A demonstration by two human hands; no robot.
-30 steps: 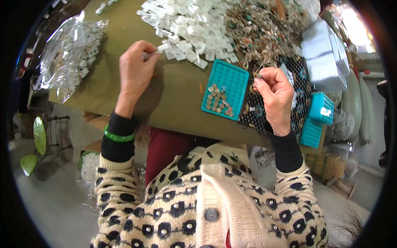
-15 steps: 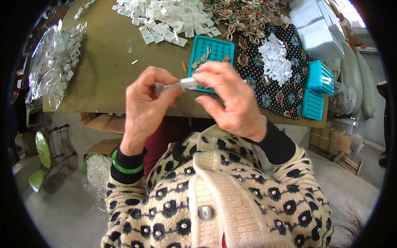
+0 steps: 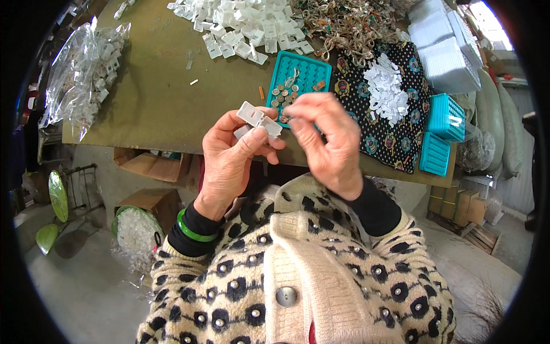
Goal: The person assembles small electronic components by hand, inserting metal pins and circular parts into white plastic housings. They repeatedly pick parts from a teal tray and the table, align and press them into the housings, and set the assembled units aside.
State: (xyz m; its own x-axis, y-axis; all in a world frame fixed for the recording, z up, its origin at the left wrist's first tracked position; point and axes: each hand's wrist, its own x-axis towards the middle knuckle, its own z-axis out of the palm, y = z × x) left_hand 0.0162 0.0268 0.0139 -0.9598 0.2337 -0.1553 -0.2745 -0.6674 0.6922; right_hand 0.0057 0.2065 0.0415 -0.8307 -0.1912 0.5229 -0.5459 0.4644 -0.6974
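Note:
My left hand grips a small white plastic case between thumb and fingers, its hinged flaps spread apart. Just right of it, my right hand hovers at the near edge of a teal tray, thumb and fingers bent toward each other. Motion smears those fingertips, so whether they pinch anything is unclear. Small round metal discs lie in the tray's near part, beside a bit of looped wire and an orange piece.
White plastic cases are heaped at the back, beside tangled wires. White chips lie on a patterned cloth at right, near teal trays and white stacked trays. A clear bag sits at left.
The white case has been turned and now shows its spread flaps in my left hand. My right hand has come away from it, toward the tray's near edge. The view has shifted slightly.

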